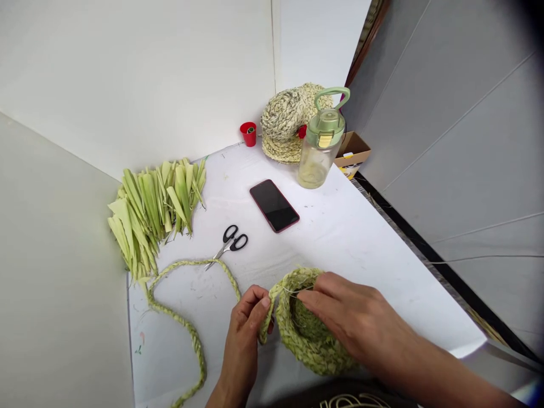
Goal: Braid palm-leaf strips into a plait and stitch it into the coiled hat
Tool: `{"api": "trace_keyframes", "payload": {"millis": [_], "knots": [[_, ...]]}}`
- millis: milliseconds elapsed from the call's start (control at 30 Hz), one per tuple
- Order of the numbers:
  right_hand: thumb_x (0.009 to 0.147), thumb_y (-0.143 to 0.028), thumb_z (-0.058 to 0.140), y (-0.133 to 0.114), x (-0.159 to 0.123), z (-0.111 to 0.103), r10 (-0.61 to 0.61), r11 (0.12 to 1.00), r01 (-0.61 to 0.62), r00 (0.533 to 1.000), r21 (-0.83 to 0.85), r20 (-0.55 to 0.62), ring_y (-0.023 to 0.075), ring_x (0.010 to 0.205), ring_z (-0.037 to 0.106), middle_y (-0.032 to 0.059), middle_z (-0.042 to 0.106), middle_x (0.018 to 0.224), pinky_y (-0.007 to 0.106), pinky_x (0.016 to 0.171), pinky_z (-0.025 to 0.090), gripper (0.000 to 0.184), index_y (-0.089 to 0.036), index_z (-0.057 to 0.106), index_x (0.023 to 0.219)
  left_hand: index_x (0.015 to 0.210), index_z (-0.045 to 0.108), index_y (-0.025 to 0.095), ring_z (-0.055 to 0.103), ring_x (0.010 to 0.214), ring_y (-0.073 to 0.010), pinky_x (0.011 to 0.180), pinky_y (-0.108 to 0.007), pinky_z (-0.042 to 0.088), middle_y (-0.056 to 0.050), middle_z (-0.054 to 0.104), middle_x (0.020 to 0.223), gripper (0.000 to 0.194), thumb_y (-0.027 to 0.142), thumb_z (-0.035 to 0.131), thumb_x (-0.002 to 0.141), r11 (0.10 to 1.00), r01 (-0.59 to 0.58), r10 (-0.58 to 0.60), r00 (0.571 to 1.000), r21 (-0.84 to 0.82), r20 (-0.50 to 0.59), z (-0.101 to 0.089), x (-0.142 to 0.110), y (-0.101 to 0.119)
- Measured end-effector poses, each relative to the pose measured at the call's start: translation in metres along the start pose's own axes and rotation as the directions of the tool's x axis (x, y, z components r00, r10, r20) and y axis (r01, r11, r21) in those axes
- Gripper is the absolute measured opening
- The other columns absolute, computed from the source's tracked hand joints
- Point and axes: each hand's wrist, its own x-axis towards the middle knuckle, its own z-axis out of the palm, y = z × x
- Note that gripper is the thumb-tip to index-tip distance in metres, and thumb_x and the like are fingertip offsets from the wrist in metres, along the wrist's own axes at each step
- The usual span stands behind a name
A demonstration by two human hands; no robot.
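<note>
A small coiled basket of green plaited leaf (304, 328) sits in front of me, its inside facing up and to the left. My left hand (244, 334) grips its near left rim, where a loose end of the plait hangs down. My right hand (352, 314) lies over the top rim, with its fingertips pinching near a thin pale thread (295, 292). A long green plait (178, 320) runs across the white-covered table (212, 198) towards a heap of cut green leaf strips (153, 212). Black-handled scissors (227, 243) lie just above the plait.
A black phone (274, 205) lies mid-table. At the back stand a clear bottle with a green lid (319, 156), a red cup (248, 134), a coiled straw-coloured plait on a round mat (287, 122) and a cardboard box (352, 153). White panels surround the table.
</note>
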Motion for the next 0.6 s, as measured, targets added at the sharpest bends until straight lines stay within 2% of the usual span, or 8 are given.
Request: {"api": "trace_keyframes", "payload": {"millis": [167, 300, 600], "knots": [[0.101, -0.015, 0.044, 0.004, 0.001, 0.016, -0.039, 0.997, 0.037, 0.998, -0.061, -0.042, 0.0173, 0.072, 0.047, 0.0030, 0.054, 0.084, 0.029, 0.063, 0.037, 0.019, -0.019, 0.057, 0.087, 0.083, 0.056, 0.018, 0.038, 0.056, -0.0088, 0.054, -0.021, 0.035, 0.005, 0.046, 0.063, 0.022, 0.037, 0.061, 0.093, 0.999, -0.001, 0.000, 1.000, -0.043, -0.004, 0.006, -0.001, 0.000], [0.101, -0.015, 0.045, 0.004, 0.002, 0.017, -0.028, 0.999, 0.027, 0.999, -0.034, -0.025, 0.0187, 0.078, 0.047, 0.0034, 0.054, 0.087, 0.031, 0.068, 0.037, 0.016, -0.019, 0.056, 0.090, 0.090, 0.060, 0.018, 0.039, 0.055, -0.0085, 0.053, -0.020, 0.036, 0.005, 0.050, 0.064, 0.021, 0.038, 0.063, 0.091, 0.999, -0.006, 0.006, 1.000, -0.039, -0.015, 0.010, -0.002, 0.002], [0.099, -0.012, 0.047, 0.003, 0.002, 0.019, -0.032, 0.999, 0.032, 0.999, 0.007, -0.040, 0.0195, 0.079, 0.045, 0.0028, 0.053, 0.087, 0.032, 0.068, 0.034, 0.014, -0.019, 0.055, 0.090, 0.080, 0.054, 0.019, 0.034, 0.049, -0.0084, 0.047, -0.020, 0.032, 0.007, 0.041, 0.054, 0.030, 0.046, 0.058, 0.093, 1.000, 0.002, -0.002, 1.000, 0.031, -0.008, 0.013, -0.003, -0.003]]}}
